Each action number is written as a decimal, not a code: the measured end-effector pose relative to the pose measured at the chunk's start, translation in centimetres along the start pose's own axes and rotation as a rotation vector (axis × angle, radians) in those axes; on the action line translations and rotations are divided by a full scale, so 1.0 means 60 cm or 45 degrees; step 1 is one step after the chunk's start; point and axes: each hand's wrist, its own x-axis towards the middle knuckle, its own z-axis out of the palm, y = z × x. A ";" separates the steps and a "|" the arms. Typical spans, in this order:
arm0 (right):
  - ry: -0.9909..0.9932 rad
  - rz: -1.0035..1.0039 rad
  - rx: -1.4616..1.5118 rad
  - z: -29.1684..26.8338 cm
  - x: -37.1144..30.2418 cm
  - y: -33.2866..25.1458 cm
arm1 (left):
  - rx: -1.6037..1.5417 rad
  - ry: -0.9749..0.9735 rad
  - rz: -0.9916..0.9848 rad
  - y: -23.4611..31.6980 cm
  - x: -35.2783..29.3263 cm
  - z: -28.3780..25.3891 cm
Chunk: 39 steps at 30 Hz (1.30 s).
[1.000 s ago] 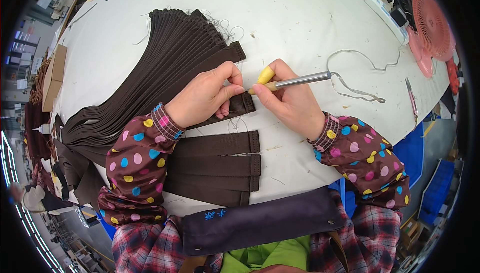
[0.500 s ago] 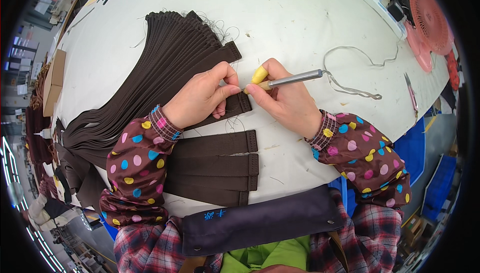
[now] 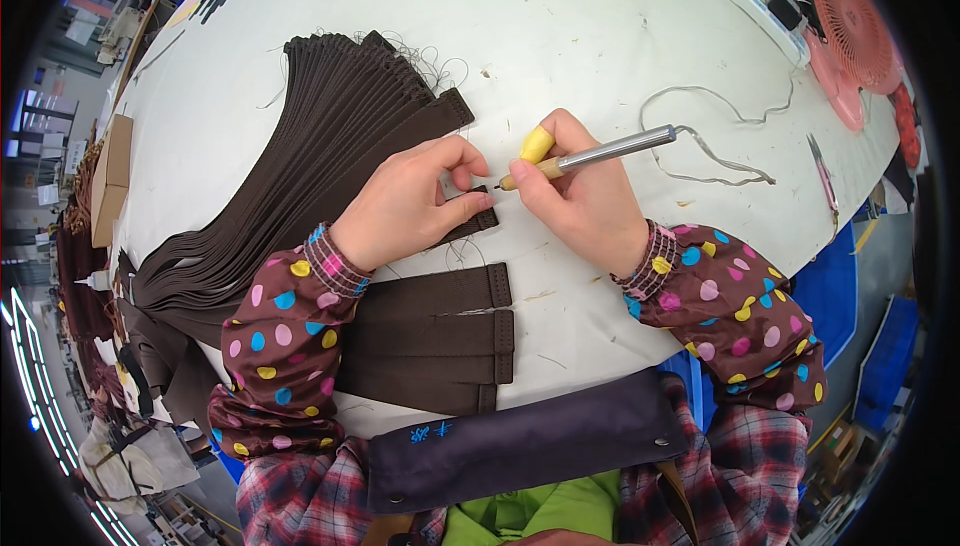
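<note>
My right hand (image 3: 583,191) grips a corded thread burner pen (image 3: 617,146) with a silver barrel and a wooden front. A yellow finger cover (image 3: 537,144) sits on that hand's index finger. The pen's dark tip points left, just above a strip end. My left hand (image 3: 410,191) has its thumb and index finger apart, with no object visible between them. Its thumb lies over the stitched end of a dark brown fabric strip (image 3: 483,218). Several strips (image 3: 425,331) lie nearer me. A fanned stack of strips (image 3: 300,146), with loose threads at its ends, spreads out beyond my left hand.
A thin grey cord (image 3: 715,151) loops across the white tabletop (image 3: 600,26). Pink-handled tweezers or snips (image 3: 824,176) lie at the right. A pink fan (image 3: 850,26) and a white power strip (image 3: 765,11) stand far right. A cardboard box (image 3: 112,181) is at the left edge.
My hands have moved apart from their fingertip-to-fingertip position. My left thumb and index finger have spread, and the pen has drawn slightly right and up, its tip now showing.
</note>
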 end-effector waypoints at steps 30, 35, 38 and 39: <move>-0.090 -0.054 -0.159 0.005 0.007 0.021 | -0.654 0.013 -0.125 -0.035 0.006 0.000; -0.099 -0.051 -0.178 0.007 0.007 0.020 | -0.647 -0.004 -0.115 -0.035 0.004 -0.003; -0.087 -0.052 -0.162 0.007 0.007 0.018 | -0.675 0.055 -0.167 -0.031 0.000 -0.005; -0.077 -0.044 -0.150 0.006 0.008 0.017 | -0.675 0.052 -0.167 -0.026 -0.003 -0.011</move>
